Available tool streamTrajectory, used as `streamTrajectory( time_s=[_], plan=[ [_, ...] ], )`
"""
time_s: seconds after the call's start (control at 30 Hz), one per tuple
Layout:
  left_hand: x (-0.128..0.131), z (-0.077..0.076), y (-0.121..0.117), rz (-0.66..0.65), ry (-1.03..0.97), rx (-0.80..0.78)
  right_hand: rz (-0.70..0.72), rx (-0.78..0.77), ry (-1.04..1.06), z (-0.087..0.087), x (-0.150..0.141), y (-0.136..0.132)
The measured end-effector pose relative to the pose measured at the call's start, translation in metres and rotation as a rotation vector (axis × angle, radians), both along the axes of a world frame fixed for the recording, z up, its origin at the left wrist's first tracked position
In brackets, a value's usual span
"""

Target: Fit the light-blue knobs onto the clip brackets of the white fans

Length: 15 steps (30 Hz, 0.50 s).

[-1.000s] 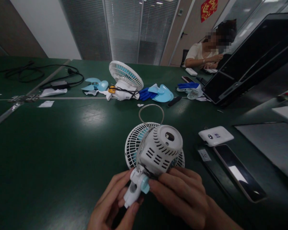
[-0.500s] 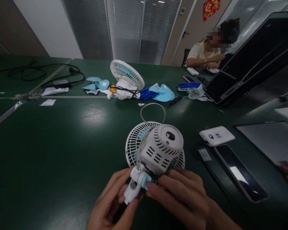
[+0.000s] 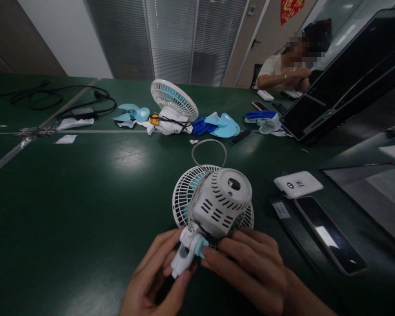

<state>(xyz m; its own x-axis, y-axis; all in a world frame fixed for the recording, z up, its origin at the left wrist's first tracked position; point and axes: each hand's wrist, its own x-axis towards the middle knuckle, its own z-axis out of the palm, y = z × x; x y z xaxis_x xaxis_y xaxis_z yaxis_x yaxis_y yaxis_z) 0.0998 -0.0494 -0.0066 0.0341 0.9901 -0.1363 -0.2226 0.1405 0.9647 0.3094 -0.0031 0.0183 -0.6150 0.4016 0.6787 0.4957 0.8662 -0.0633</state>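
Observation:
A small white fan [image 3: 217,206] lies grille-down on the green table, its slotted motor housing facing up and a thin grey cable looping behind it. Its white clip bracket [image 3: 181,261] points toward me. My left hand [image 3: 154,272] is closed around that bracket, thumb near its lower end. The fingers of my right hand [image 3: 250,267] pinch a light-blue knob [image 3: 200,246] on the bracket's right side, while the others rest by the housing. Part of the grille is hidden under the housing and my hands.
Farther back stand a second fan [image 3: 173,109], light-blue fan blades [image 3: 224,126] and blue-and-white gloves [image 3: 265,120]. To the right lie a phone [image 3: 331,235], a white device [image 3: 298,184] and a large black monitor [image 3: 352,83]. Another person [image 3: 286,74] sits at the far right.
My hands and the fan hold nearly the same pose. The view has shifted slightly. The other person's hands have risen a little, and a hand at the right edge is no longer visible.

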Motion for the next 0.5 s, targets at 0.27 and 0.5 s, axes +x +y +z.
streamTrajectory(
  time_s=[0.27, 0.5],
  plan=[
    [-0.001, -0.002, -0.002, 0.009, -0.005, -0.004, -0.08, -0.008, 0.082, -0.003, -0.01, -0.003],
    [0.0, -0.003, -0.001, 0.008, -0.018, 0.023, 0.03, -0.02, -0.008, 0.004, 0.003, 0.002]
  ],
)
